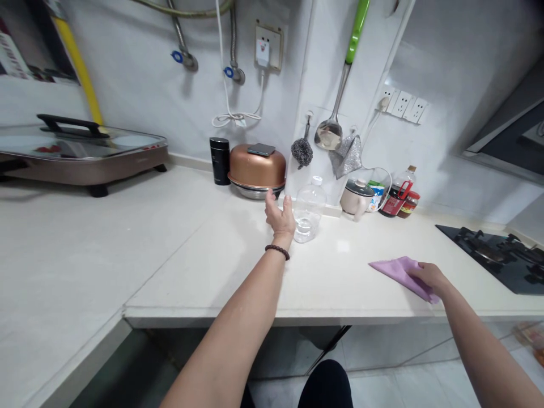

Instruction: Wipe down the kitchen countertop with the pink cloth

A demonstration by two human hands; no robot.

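My left hand reaches across the white counter, fingers curled and partly apart, right beside a clear plastic bottle with a white cap; it touches or nearly touches the bottle's left side, holding nothing I can see. A bead bracelet sits on that wrist. My right hand rests flat on a purple cloth lying on the counter near its front edge, fingers pressing it.
At the back stand a copper pan upside down with a phone on it, a black cylinder, a small pot and sauce bottles. A black gas hob is right, a lidded electric griddle left.
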